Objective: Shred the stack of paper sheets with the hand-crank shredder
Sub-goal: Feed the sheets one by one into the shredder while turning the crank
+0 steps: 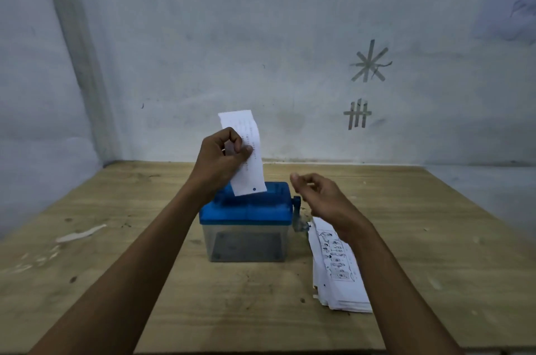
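Note:
A small shredder with a blue lid (246, 209) and a clear bin (246, 244) stands mid-table. Its dark blue crank (297, 214) hangs on the right side. My left hand (223, 156) pinches a narrow printed paper strip (251, 169) upright, with the strip's lower end at the lid's slot. My right hand (317, 198) hovers just right of the crank with relaxed fingers, holding nothing. The stack of printed paper sheets (336, 270) lies on the table right of the shredder, partly under my right forearm.
The wooden table (145, 238) is pushed into a corner of pale walls (261, 50). A white smear (81, 234) marks the table's left part. Tape marks (369, 64) are stuck on the back wall.

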A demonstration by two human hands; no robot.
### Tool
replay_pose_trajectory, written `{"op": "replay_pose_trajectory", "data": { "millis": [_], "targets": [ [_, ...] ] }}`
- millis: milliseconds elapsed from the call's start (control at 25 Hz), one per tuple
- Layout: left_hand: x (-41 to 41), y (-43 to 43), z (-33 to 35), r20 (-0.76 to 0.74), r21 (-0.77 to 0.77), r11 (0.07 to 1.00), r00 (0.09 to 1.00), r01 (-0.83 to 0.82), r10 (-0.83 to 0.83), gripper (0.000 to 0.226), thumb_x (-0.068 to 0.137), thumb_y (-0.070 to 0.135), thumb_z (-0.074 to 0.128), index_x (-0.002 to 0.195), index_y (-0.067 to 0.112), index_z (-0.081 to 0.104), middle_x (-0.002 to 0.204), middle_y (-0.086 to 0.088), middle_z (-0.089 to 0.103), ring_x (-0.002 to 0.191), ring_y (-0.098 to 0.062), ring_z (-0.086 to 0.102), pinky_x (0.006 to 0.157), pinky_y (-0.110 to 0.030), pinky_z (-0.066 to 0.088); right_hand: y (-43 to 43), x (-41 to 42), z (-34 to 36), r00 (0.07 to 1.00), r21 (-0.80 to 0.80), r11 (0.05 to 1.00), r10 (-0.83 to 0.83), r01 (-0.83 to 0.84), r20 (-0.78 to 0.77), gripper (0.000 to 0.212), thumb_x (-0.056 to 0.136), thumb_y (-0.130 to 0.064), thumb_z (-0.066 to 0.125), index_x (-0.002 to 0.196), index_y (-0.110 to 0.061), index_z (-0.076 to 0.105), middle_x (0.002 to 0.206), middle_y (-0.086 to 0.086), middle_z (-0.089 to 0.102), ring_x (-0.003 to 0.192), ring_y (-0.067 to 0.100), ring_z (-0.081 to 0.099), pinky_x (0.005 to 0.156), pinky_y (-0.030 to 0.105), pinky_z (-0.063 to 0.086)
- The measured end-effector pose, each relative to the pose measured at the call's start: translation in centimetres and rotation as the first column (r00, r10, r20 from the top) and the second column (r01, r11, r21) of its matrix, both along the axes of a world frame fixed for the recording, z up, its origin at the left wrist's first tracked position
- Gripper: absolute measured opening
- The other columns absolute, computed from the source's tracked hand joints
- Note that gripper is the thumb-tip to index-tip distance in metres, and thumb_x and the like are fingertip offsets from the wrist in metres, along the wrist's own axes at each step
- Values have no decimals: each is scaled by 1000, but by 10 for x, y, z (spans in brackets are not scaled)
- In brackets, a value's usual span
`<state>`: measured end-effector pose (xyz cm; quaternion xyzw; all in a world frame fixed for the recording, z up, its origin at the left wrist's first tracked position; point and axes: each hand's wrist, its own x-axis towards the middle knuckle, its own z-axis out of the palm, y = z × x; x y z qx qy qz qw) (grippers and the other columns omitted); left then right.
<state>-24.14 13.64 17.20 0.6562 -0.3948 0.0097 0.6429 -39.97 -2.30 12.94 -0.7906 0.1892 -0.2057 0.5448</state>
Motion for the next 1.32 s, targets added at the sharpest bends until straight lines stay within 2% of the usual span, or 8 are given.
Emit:
{"op": "replay_pose_trajectory", "data": {
  "millis": [120,440,560,760,920,1080,1200,1320],
  "targets": [
    [12,-2,-4,72,-31,999,997,-10,12,32,90,0,72,70,6,48,69,-8,42,67,-13,39,61,-22,37,8,5,-15,997,37,999,16,-13,-70,57,79,-68,65,114,-23,61,105,0,67,88,11,64,65,23,53],
    [24,5,-25,184,92,995,982,30,-46,8,97,2,62,90,7,62,88,2,63,83,-2,57,75,-23,47,18,11,-38,997,109,993,-32,41,-77,63,68,-78,63,115,-37,60,117,-8,61,109,13,59,87,35,49],
    [24,11,-21,153,101,994,987,39,-55,24,97,5,64,111,23,61,114,13,57,104,-1,58,79,-18,54,18,13,-42,997,121,992,-35,43,-70,66,66,-80,63,116,-37,60,120,-7,61,112,15,58,93,39,51],
    [22,8,-26,217,146,986,969,86,-117,63,86,-1,74,127,34,42,123,20,48,103,-14,60,80,-46,60,16,14,-45,998,125,991,-42,47,-37,61,64,-80,65,109,-38,63,115,-8,64,111,16,60,103,48,49],
    [15,-4,-32,315,191,982,947,-7,-54,73,89,1,71,139,39,33,99,-13,59,83,-33,63,69,-53,58,17,14,-46,999,140,990,-21,25,-29,55,67,-77,64,107,-40,60,114,-8,63,110,16,60,99,45,52],
    [11,-9,-37,363,256,967,925,18,-113,76,91,6,70,142,45,31,111,-9,63,95,-32,67,83,-52,59,18,13,-45,999,145,989,-20,24,-28,56,71,-74,63,114,-38,58,115,-8,62,110,16,60,92,40,55],
    [16,-6,-36,340,285,958,934,12,-113,83,89,3,71,145,47,27,84,-16,59,77,-35,64,72,-55,57,17,12,-46,999,151,988,-22,26,-24,61,72,-74,63,119,-35,59,116,-8,62,110,16,60,89,38,56],
    [21,6,-35,282,261,965,954,28,-104,88,88,0,72,146,47,25,82,-28,58,74,-38,66,70,-56,58,15,13,-48,1000,170,985,-31,31,-1,60,72,-72,67,117,-33,62,115,-5,64,107,16,61,87,37,55]
  ]
}}
